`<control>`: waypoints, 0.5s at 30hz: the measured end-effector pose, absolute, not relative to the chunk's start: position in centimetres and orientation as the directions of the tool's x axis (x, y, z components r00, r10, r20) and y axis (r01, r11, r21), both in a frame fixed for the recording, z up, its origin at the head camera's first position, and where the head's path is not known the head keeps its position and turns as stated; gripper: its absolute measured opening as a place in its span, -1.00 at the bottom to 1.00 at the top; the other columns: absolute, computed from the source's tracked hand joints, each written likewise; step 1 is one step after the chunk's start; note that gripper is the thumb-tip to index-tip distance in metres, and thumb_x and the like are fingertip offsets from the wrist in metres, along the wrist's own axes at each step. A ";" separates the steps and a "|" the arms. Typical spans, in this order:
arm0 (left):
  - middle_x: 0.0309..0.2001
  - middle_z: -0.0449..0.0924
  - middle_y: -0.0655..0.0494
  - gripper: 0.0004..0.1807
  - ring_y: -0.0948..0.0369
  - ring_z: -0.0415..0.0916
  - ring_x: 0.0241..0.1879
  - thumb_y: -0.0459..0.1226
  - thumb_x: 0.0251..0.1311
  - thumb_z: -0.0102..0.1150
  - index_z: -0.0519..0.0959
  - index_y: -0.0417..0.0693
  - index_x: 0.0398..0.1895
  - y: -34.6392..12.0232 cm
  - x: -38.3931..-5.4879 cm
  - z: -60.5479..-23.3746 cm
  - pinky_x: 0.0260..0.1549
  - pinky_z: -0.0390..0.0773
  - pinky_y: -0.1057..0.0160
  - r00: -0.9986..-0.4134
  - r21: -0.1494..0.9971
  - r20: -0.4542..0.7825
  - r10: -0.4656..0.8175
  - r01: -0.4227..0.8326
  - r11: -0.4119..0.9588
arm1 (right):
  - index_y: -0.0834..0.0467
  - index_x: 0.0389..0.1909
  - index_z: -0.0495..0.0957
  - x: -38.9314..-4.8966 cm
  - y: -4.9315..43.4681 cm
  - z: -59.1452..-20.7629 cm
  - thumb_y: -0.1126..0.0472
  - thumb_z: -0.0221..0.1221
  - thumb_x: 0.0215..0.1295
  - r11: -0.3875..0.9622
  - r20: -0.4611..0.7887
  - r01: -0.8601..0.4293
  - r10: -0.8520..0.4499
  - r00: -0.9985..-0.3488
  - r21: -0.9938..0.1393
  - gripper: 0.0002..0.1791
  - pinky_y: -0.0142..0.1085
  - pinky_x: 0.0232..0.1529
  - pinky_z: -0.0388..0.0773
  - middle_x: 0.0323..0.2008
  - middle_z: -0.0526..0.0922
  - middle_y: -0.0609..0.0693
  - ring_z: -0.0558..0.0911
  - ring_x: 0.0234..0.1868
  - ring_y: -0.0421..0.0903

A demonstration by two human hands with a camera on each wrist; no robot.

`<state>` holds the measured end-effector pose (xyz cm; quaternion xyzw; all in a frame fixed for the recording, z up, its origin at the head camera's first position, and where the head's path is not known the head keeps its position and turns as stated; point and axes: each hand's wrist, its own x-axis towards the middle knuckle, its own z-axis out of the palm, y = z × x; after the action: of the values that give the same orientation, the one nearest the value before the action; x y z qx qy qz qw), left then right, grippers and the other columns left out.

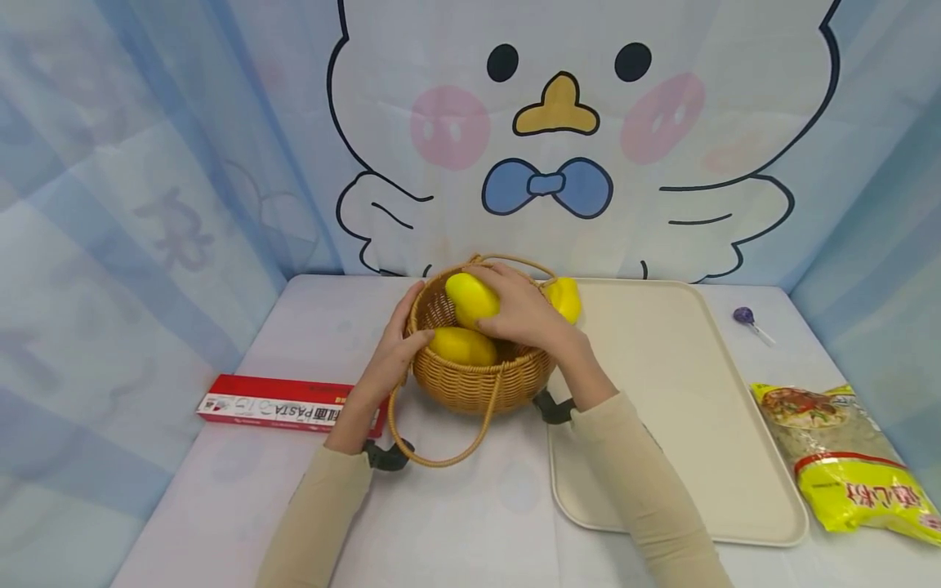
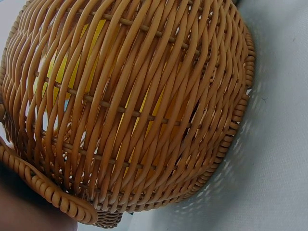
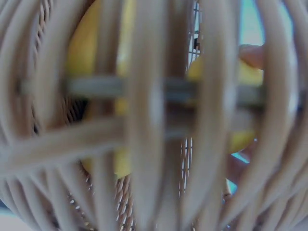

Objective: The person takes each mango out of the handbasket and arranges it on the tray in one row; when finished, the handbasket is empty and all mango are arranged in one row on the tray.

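A round wicker basket (image 1: 478, 388) stands on the table, one looped handle hanging down its near side. My left hand (image 1: 393, 347) grips its left rim, with the thumb over the edge. At the basket's mouth my right hand (image 1: 520, 309) holds a smooth, bright yellow oblong fruit (image 1: 470, 299). Below it, a deeper yellow oblong fruit (image 1: 463, 347) lies inside. Yellow shows between the canes of the basket (image 2: 159, 96) in the left wrist view. Through blurred canes, the right wrist view shows a yellow fruit (image 3: 243, 139) by the fingertips (image 3: 251, 55).
Right of the basket lies a cream tray (image 1: 662, 392), with another yellow item (image 1: 564, 299) at its far left corner. A red pasta box (image 1: 279, 403) is at left. Farther right are a purple lollipop (image 1: 745, 316) and a yellow food packet (image 1: 845, 457). A printed curtain (image 1: 559, 229) hangs behind.
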<state>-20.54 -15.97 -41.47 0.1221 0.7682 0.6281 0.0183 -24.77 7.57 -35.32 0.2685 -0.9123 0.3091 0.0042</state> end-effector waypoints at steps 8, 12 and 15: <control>0.58 -0.10 0.41 -0.19 0.16 -0.10 0.57 -0.18 0.31 0.01 -0.04 0.45 0.57 -16.0 -20.6 -41.9 0.51 -0.01 -0.14 -0.968 0.966 0.153 0.200 0.189 0.175 | -0.26 0.47 0.24 -24.5 8.5 -35.6 0.16 0.33 0.11 0.532 0.303 -0.498 -0.413 -0.858 -0.685 -0.13 -0.06 0.08 0.51 0.27 0.41 -0.06 0.46 0.07 -0.05; 0.57 -0.09 0.41 -0.19 0.13 -0.08 0.56 -0.17 0.30 0.01 -0.03 0.48 0.57 -16.0 -20.4 -41.8 0.50 0.01 -0.16 -0.971 0.968 0.146 0.188 0.180 0.176 | -0.26 0.45 0.28 -24.3 8.7 -35.6 0.17 0.36 0.11 0.465 0.373 -0.512 -0.362 -0.854 -0.722 -0.14 -0.10 0.02 0.49 0.13 0.45 -0.03 0.45 0.00 -0.05; 0.57 -0.09 0.41 -0.18 0.13 -0.08 0.56 -0.17 0.29 0.02 -0.03 0.46 0.57 -15.9 -20.5 -41.9 0.50 0.02 -0.16 -0.970 0.968 0.150 0.193 0.184 0.173 | -0.18 0.46 0.29 -23.6 9.1 -35.4 0.19 0.36 0.13 0.404 0.413 -0.510 -0.308 -0.857 -0.759 -0.16 -0.08 0.07 0.50 0.15 0.45 0.01 0.45 0.03 -0.04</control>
<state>-20.51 -15.88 -41.91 0.1231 0.7657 0.6313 0.0034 -23.58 9.11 -35.44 0.2461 -0.8314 0.4873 0.1039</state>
